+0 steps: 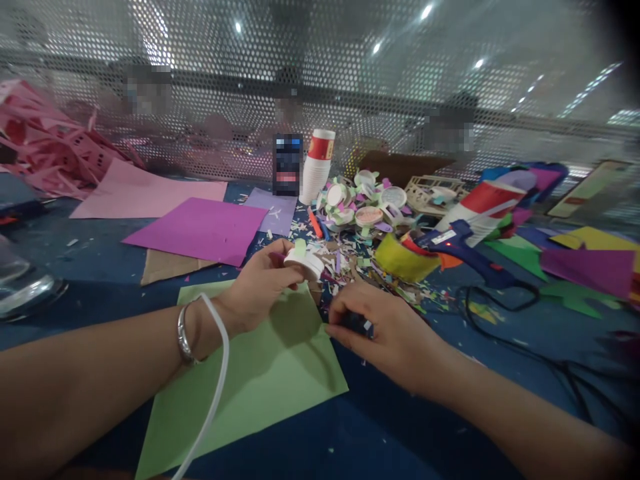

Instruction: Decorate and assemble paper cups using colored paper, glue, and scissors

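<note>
My left hand (263, 283) holds a short white round paper piece (306, 265), which looks like the cut-off bottom of a paper cup. A small light green paper strip (300, 248) stands on its top. My right hand (373, 323) has its fingers curled together just off the right edge of a green paper sheet (240, 393); what it pinches, if anything, is too small to make out. That sheet lies flat under my left wrist, with a white cord (217, 373) running across it.
Paper scraps (345, 257) and a heap of small round paper pieces (370, 200) lie ahead. A blue hot glue gun (465, 243) rests by a yellow roll (405, 257), its black cable (530, 343) at right. Stacked paper cups (317, 167) and a purple sheet (200, 230) are farther back.
</note>
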`<state>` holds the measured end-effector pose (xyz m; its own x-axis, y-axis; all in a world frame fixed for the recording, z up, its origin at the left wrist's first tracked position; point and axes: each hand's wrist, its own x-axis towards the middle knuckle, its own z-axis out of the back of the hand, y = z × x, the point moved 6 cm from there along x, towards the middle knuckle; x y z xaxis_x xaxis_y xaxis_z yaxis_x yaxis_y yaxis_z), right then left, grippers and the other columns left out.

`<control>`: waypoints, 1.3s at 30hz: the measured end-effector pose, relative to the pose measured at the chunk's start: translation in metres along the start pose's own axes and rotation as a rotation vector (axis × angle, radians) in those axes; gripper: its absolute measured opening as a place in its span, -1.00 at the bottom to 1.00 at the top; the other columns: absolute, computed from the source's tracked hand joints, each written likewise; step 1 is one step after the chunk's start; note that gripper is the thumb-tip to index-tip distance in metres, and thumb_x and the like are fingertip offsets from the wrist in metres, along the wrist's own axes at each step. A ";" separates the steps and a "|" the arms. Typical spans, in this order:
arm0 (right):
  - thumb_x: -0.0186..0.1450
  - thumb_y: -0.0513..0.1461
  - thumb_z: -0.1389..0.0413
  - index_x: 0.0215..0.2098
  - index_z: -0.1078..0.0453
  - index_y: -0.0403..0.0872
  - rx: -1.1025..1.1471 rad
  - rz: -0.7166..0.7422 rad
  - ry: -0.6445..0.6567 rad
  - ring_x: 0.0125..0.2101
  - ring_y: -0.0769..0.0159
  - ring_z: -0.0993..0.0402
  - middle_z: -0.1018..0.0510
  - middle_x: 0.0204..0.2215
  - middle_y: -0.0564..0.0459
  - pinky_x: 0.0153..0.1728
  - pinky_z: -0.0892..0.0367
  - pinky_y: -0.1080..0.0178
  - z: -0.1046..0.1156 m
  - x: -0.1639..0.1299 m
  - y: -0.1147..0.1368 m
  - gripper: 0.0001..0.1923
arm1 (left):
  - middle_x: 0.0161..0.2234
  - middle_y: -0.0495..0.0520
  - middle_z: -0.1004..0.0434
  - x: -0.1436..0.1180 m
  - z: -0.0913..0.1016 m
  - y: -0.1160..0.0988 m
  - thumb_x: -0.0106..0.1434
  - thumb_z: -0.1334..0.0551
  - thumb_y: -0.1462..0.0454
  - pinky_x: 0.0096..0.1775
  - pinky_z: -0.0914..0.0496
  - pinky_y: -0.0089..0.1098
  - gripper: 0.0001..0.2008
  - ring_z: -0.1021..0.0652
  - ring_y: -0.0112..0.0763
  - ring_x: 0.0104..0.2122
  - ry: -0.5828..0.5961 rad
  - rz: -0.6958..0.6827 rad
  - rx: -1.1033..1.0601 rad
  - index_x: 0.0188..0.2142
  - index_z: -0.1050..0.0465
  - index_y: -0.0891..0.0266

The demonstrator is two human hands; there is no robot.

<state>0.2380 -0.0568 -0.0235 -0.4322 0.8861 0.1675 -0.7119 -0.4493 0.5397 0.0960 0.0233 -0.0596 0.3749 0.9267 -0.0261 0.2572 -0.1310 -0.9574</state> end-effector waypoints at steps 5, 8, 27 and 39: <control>0.36 -0.23 -0.17 -0.35 -0.44 -0.04 0.204 -0.013 -0.071 -0.43 0.38 -0.43 -0.53 -0.42 0.11 -0.39 -0.36 0.30 0.015 -0.005 0.008 -0.89 | -0.48 -0.11 -0.42 -0.001 -0.001 0.000 -0.03 -0.40 0.37 -0.35 -0.22 -0.41 -0.72 -0.43 -0.48 -0.44 0.022 -0.014 0.047 -0.38 -0.32 0.22; 0.36 -0.24 -0.20 -0.31 -0.44 -0.02 0.234 0.008 -0.240 -0.43 0.40 -0.45 -0.54 -0.42 0.12 -0.39 -0.39 0.33 0.029 -0.009 0.010 -0.93 | -0.48 -0.11 -0.42 -0.001 -0.004 -0.003 -0.03 -0.41 0.36 -0.32 -0.26 -0.41 -0.72 -0.45 -0.47 -0.42 0.061 -0.064 0.063 -0.41 -0.30 0.22; 0.37 -0.24 -0.21 -0.27 -0.48 -0.01 0.184 0.015 -0.426 -0.42 0.40 -0.46 -0.56 -0.39 0.12 -0.37 -0.39 0.33 0.034 -0.005 0.009 -0.96 | -0.33 0.00 -0.49 -0.011 -0.018 -0.002 0.03 -0.42 0.33 -0.27 -0.33 -0.39 -0.71 -0.47 -0.45 -0.34 0.228 -0.066 0.169 -0.37 -0.30 0.24; 0.39 -0.16 -0.20 -0.31 -0.46 -0.03 0.213 -0.049 -0.417 -0.49 0.44 -0.40 -0.51 -0.46 0.15 -0.45 -0.32 0.36 0.033 -0.004 0.004 -0.87 | -0.41 -0.06 -0.44 -0.010 -0.018 0.000 0.02 -0.43 0.31 -0.31 -0.32 -0.42 -0.69 -0.44 -0.49 -0.41 0.217 -0.047 0.149 -0.39 -0.28 0.23</control>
<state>0.2556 -0.0586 0.0054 -0.1102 0.8954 0.4314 -0.5780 -0.4109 0.7050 0.1080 0.0074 -0.0543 0.5522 0.8310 0.0666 0.1514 -0.0213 -0.9882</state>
